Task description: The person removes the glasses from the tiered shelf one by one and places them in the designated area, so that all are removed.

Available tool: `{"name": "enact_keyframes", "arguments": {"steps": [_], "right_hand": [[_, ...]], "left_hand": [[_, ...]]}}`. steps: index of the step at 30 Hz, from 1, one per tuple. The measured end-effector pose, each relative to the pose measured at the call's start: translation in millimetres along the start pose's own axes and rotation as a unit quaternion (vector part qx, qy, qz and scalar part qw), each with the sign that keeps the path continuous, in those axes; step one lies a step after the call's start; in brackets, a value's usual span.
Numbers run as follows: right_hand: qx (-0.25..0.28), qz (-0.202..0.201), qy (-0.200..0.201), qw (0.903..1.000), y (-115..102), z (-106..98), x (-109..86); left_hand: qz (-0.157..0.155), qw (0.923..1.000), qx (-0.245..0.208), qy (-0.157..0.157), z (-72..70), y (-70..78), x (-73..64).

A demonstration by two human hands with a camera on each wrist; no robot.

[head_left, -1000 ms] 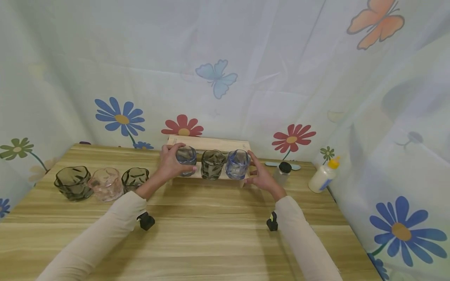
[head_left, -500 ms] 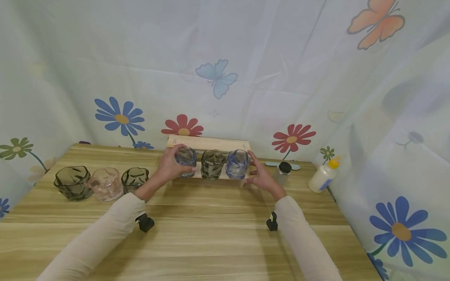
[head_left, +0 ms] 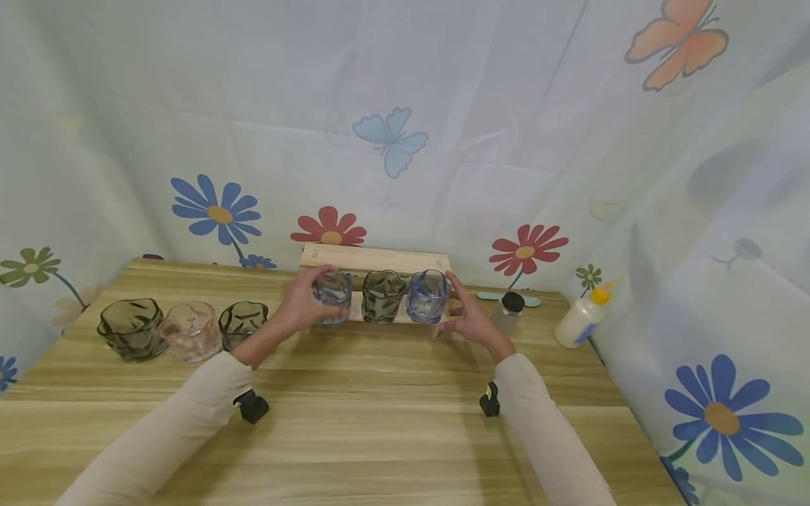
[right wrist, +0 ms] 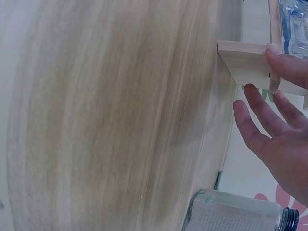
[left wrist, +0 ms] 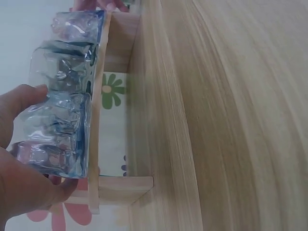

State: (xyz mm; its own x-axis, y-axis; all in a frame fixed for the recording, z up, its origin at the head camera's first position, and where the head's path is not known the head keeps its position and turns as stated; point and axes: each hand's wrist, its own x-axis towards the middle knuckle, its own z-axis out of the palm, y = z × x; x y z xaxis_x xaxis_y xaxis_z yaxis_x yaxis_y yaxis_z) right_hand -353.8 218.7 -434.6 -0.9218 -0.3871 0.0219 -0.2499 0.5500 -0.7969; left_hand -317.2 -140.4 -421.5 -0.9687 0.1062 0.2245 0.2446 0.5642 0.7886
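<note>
I see my left hand (head_left: 302, 303) curled round the upright blue glass (head_left: 333, 296); my right hand (head_left: 469, 318), fingers spread, touches the wooden rack (head_left: 375, 258), which runs left to right.

Table (head_left: 392, 422): streaked wood-grain top with a soft sheen. Shelf rack (head_left: 380, 257): pale, unfinished-looking matt wood. Tumblers, centre: glossy, faceted blue glass (head_left: 332, 289), smoky glass (head_left: 382, 298), blue glass (head_left: 427, 296). Left group (head_left: 131, 329): the same glossy glass. Backdrop (head_left: 443, 126): thin, creased printed sheet, possibly plastic. Jar (right wrist: 236, 214), lower right: clear textured glass.
</note>
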Motion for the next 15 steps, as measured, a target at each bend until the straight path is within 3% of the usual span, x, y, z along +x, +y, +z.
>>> {"name": "enact_keyframes", "arguments": {"steps": [15], "right_hand": [[0.008,-0.006,-0.008,0.9999,-0.2,-0.4,0.4]], "left_hand": [[0.057,0.9982,0.017,-0.011,-7.7,9.4,-24.3]]}}
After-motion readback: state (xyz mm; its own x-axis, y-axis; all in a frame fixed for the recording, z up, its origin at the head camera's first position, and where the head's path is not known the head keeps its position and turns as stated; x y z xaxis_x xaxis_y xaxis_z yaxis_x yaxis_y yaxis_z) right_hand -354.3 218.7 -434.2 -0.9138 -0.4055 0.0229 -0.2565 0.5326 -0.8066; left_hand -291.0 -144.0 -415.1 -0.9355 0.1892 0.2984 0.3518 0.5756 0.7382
